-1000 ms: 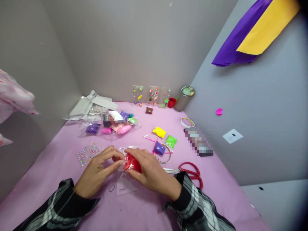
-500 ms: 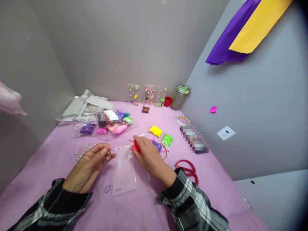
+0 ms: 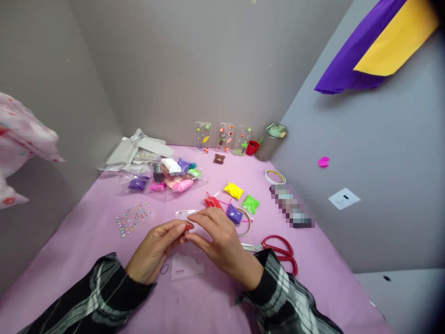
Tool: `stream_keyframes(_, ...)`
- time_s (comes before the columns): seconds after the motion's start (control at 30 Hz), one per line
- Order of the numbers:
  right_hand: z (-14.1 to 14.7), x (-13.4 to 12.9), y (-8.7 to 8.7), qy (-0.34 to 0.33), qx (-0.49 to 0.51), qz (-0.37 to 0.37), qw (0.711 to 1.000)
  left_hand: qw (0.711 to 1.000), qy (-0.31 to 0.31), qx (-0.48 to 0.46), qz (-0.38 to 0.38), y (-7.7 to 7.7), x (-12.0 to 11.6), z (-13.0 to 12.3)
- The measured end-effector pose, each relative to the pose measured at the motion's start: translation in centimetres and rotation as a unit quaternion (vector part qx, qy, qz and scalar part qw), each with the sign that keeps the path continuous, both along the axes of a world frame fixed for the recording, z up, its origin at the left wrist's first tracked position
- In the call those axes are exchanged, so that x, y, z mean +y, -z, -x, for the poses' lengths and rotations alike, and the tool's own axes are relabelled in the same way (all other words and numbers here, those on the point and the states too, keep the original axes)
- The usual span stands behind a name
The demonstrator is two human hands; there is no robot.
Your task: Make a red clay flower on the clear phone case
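Observation:
My left hand (image 3: 156, 246) pinches a small piece of red clay (image 3: 188, 227) between thumb and fingertips. Close on its right is my right hand (image 3: 219, 236), thumb and fingers apart around the red piece; whether they touch it I cannot tell. Under both hands a clear phone case (image 3: 187, 266) lies flat, partly covered by them. Just beyond the right hand rests a red clay packet (image 3: 212, 202). A purple packet (image 3: 234, 214) lies beside it on a tape roll (image 3: 247, 227).
Red-handled scissors (image 3: 278, 250) lie right of my right hand. Yellow (image 3: 233, 190) and green (image 3: 251, 204) packets sit farther back. A gem sticker sheet (image 3: 134, 218) is at left, with bagged clay packets (image 3: 174, 176) behind. Decorated cases (image 3: 225, 137) and a bottle (image 3: 273, 141) stand at the wall.
My right hand has let go of the red packet, which now lies on the table. Both hands have come together over the case, and the red piece shows in my left fingers.

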State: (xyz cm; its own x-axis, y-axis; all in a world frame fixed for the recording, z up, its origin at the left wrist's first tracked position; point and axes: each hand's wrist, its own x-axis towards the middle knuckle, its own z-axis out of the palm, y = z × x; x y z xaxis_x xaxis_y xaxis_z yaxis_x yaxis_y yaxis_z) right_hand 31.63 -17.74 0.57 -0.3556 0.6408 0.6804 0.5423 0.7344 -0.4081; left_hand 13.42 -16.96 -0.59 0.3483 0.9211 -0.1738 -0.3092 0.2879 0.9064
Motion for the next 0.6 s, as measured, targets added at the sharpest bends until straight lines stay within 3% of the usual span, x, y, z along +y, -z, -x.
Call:
stream_keyframes(0.27,0.43,0.2,0.48,0.044,-0.033,-0.054,0.997,1.0,0.012,-0.022,0.007,0.24,-0.57,-0.38)
stream_keyframes(0.47,0.33,0.28,0.57,0.059,-0.009,-0.024,0.998,1.0,-0.002,-0.021,0.003,0.74,-0.56,-0.08)
stream_keyframes(0.6,0.27,0.38,0.24,0.023,0.079,0.045,0.996,1.0,0.005,-0.009,-0.007,0.74,-0.49,0.06)
